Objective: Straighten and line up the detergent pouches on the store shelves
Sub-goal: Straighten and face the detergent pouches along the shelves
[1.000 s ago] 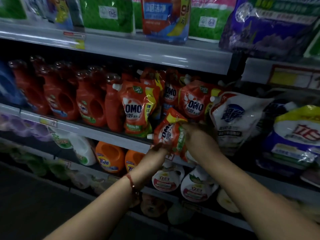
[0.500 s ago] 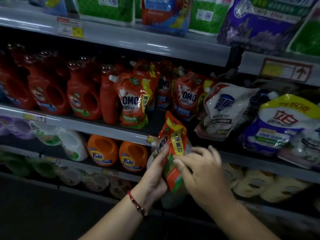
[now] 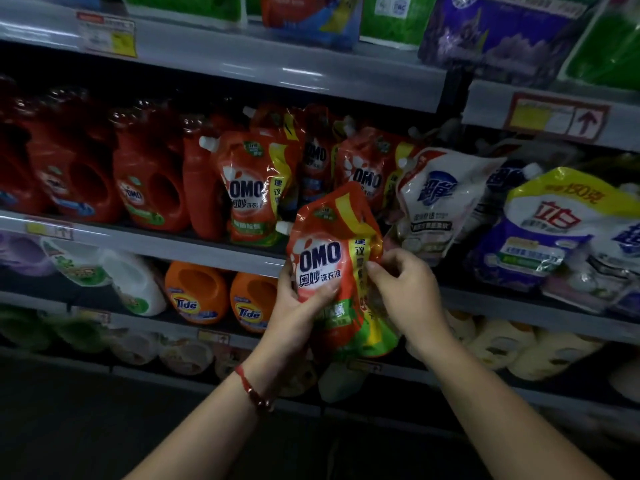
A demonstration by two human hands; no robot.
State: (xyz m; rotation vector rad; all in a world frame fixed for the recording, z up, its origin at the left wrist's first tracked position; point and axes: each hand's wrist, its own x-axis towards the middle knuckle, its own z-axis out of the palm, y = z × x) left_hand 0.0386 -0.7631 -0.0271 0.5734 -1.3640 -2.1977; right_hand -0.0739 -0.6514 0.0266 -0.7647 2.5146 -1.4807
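Red-orange OMO pouch: held in front of the shelves, off the shelf, label facing cam, tilted slightly, white spout at its upper left.
L hand: grips pouch from left/below, thumb across the white label area, fingers wrapped behind.
R hand: pinches pouch's right edge, thumb + fingertips on the yellow strip, other fingers curled.
L wrist: red cord bracelet.
Mid shelf: OMO pouch row stands behind the held one; front-left pouch upright w/ spout up-left, others behind it lean and overlap, not in a clean line.
Left of pouches: red OMO bottles w/ handle holes, packed side by side.
Right of pouches: white pouch w/ blue logo, leaning left, touching the OMO row; further right a yellow-topped white/blue pouch, slumped; more pouches behind, too dark to ID.
Lower shelf: two orange Tide bottles side by side, just left of L hand; white bottle to their left, tilted.
Top shelf: green, blue-orange and purple bags, cropped by frame edge; price tag on shelf lip at left, 2nd tag w/ arrow on the right bay.
Lighting: dim, bottom rows blurry, contents unclear.
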